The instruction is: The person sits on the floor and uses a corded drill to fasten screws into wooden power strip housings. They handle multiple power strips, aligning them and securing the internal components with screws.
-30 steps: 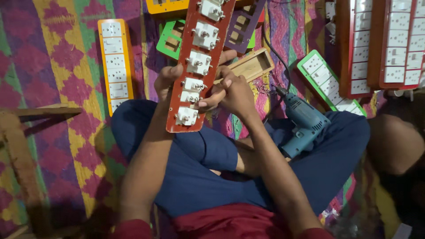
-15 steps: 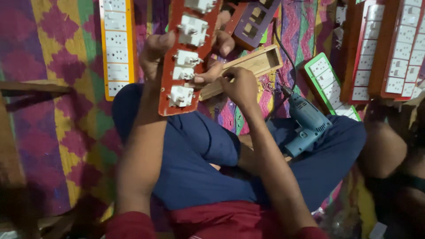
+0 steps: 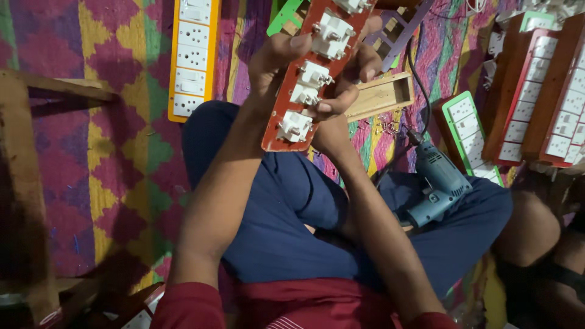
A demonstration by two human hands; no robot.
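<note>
I hold a long red panel point(image 3: 286, 122) fitted with several white switch and socket modules point(image 3: 295, 126), seen from its back side, raised over my lap. My left hand point(image 3: 274, 58) grips its left edge, thumb on top. My right hand point(image 3: 341, 91) clasps the right edge, with the thumb pressing on a white module near the middle. The panel's top end runs out of the frame.
An orange-framed socket board point(image 3: 192, 55) lies on the patterned mat at left. A blue electric drill point(image 3: 436, 189) rests on my right leg. An open wooden box point(image 3: 381, 96), a green-framed board point(image 3: 469, 131) and red boards point(image 3: 530, 91) lie at right. A wooden stool point(image 3: 36, 91) stands far left.
Both hands have lifted the red panel closer to the camera and shifted it up-left. My right hand moved from the panel's lower edge onto its right side.
</note>
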